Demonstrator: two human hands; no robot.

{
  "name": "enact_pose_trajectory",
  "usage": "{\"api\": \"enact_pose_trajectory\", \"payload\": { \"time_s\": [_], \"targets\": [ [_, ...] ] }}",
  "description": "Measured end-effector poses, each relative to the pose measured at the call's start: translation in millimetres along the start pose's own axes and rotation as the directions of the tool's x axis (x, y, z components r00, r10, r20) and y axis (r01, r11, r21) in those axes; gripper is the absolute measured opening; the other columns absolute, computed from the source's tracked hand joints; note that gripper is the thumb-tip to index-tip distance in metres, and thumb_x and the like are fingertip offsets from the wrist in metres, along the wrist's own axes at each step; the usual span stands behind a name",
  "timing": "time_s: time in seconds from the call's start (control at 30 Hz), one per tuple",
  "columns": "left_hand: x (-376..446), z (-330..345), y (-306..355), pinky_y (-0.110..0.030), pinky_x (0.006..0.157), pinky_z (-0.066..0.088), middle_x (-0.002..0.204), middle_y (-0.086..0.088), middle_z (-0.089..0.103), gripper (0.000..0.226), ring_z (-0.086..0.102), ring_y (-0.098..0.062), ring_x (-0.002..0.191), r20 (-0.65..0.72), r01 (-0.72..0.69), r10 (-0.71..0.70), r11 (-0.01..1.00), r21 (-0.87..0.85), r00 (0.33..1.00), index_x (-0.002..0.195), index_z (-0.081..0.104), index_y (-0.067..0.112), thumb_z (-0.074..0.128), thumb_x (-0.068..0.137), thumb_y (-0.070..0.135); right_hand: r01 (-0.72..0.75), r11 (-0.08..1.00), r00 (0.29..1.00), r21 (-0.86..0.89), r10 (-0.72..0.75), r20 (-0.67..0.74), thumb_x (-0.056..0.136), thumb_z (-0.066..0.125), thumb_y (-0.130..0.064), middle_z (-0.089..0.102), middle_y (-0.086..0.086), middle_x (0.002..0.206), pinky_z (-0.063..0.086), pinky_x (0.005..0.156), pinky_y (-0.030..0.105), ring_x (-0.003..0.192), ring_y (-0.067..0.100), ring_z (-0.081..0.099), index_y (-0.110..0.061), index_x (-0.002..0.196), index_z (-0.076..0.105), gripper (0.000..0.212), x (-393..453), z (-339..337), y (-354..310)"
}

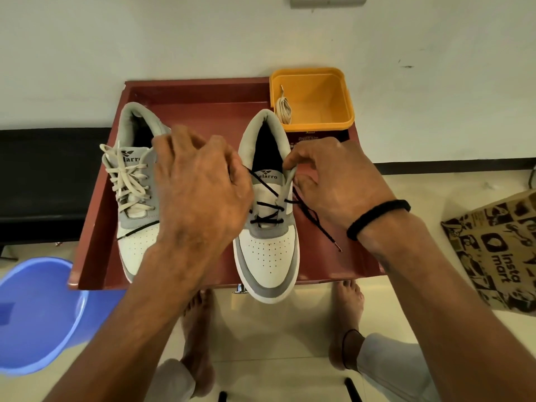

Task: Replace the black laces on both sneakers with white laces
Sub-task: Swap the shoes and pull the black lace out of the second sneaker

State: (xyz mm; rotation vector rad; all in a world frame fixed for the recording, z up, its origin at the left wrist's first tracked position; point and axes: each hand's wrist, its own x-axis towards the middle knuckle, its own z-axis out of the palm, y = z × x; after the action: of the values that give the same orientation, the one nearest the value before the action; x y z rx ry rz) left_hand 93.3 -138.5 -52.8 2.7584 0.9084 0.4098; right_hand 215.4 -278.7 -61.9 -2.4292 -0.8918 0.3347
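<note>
Pinching at the collar of the right-hand sneaker (268,227), the right hand (333,181) has thumb and forefinger closed on the shoe's grey eyelet edge, right where the black lace (316,219) leaves the upper holes. Across the tongue, the left hand (200,184) is curled over the shoe's other side; its grip is closed, fingers tucked under, but what they have hold of is hidden behind the knuckles, so I can't tell. The black lace is still crossed through the lower eyelets, and its loose end trails off to the right over the red counter (203,103), the metal tip lying near the counter's right edge. That sneaker sits toe toward the near edge, the toe poking out over it.

Over on the left half of the counter, the other sneaker (136,198) is already threaded with a white lace (127,181), its ends loose at the top. A stray black lace (139,229) lies across its toe box.

At the far right corner stands a yellow tub (333,111), with a bundled white lace (284,107) lying against its left wall.

Beyond the counter: a blue bucket (37,314) on the floor to the left, a printed paper bag (499,248) to the right.
</note>
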Motion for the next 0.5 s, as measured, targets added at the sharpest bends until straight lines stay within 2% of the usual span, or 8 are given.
{"api": "enact_pose_trajectory", "payload": {
  "time_s": [0.07, 0.13, 0.23, 0.3, 0.4, 0.5],
  "targets": [
    [0.4, -2.9, -4.3, -0.045, 0.106, 0.034, 0.134, -0.016, 0.045, 0.029, 0.035, -0.035, 0.131, -0.018, -0.002, 0.002, 1.000, -0.001, 1.000, 0.118, 0.066, 0.022, 0.058, 0.095, 0.037, 0.006, 1.000, 1.000, 0.000, -0.006, -0.003, 0.095, 0.065, -0.015, 0.070, -0.001, 0.114, 0.060, 0.085, 0.036, 0.096, 0.017, 0.067, -0.032, 0.113, 0.072, 0.026, 1.4, 1.7, -1.8],
    [0.4, -0.5, -2.6, -0.054, 0.115, 0.031, 0.146, -0.016, 0.037, 0.032, 0.024, -0.038, 0.142, 0.052, -0.087, 0.088, 0.996, -0.020, 0.995, 0.124, 0.068, 0.028, 0.066, 0.093, 0.034, 0.007, 1.000, 1.000, -0.007, -0.007, -0.008, 0.094, 0.066, -0.015, 0.068, 0.001, 0.114, 0.060, 0.085, 0.037, 0.095, 0.019, 0.067, -0.033, 0.113, 0.072, 0.027, 3.1, 4.1, -3.1],
    [-1.2, 11.9, 7.6, -0.059, 0.121, 0.020, 0.155, -0.013, 0.028, 0.032, 0.011, -0.040, 0.149, 0.213, -0.225, 0.216, 0.974, 0.018, 0.953, 0.121, 0.073, 0.033, 0.075, 0.089, 0.030, -0.007, 1.000, 1.000, -0.015, 0.007, -0.006, 0.094, 0.066, -0.015, 0.069, 0.001, 0.114, 0.060, 0.086, 0.038, 0.096, 0.019, 0.068, -0.033, 0.113, 0.072, 0.027, 4.0, 4.6, -3.3],
    [-2.3, 19.4, 10.8, -0.055, 0.119, 0.019, 0.151, -0.011, 0.032, 0.028, 0.015, -0.038, 0.145, 0.261, -0.278, 0.260, 0.960, 0.034, 0.930, 0.113, 0.076, 0.031, 0.077, 0.086, 0.024, -0.012, 1.000, 1.000, -0.016, 0.012, -0.004, 0.094, 0.067, -0.015, 0.069, 0.000, 0.115, 0.060, 0.087, 0.038, 0.097, 0.019, 0.068, -0.034, 0.113, 0.072, 0.027, 4.2, 3.9, -3.0],
    [-2.5, 16.1, 8.9, -0.052, 0.114, 0.019, 0.137, -0.008, 0.042, 0.019, 0.027, -0.034, 0.135, 0.175, -0.261, 0.252, 0.965, 0.029, 0.952, 0.105, 0.078, 0.031, 0.076, 0.086, 0.028, -0.008, 1.000, 1.000, -0.016, 0.008, -0.009, 0.093, 0.068, -0.017, 0.068, -0.001, 0.116, 0.060, 0.086, 0.036, 0.098, 0.018, 0.067, -0.034, 0.112, 0.072, 0.026, 4.6, 4.7, -3.1],
    [3.1, 5.9, -1.0, -0.057, 0.113, 0.027, 0.128, -0.008, 0.049, 0.013, 0.037, -0.032, 0.127, -0.010, -0.122, 0.121, 0.992, -0.028, 0.993, 0.103, 0.076, 0.028, 0.069, 0.091, 0.031, -0.001, 1.000, 1.000, -0.022, 0.001, -0.011, 0.092, 0.067, -0.013, 0.068, -0.002, 0.116, 0.060, 0.085, 0.034, 0.096, 0.016, 0.067, -0.035, 0.111, 0.072, 0.029, 5.9, 5.4, -3.0]
  ]
}}
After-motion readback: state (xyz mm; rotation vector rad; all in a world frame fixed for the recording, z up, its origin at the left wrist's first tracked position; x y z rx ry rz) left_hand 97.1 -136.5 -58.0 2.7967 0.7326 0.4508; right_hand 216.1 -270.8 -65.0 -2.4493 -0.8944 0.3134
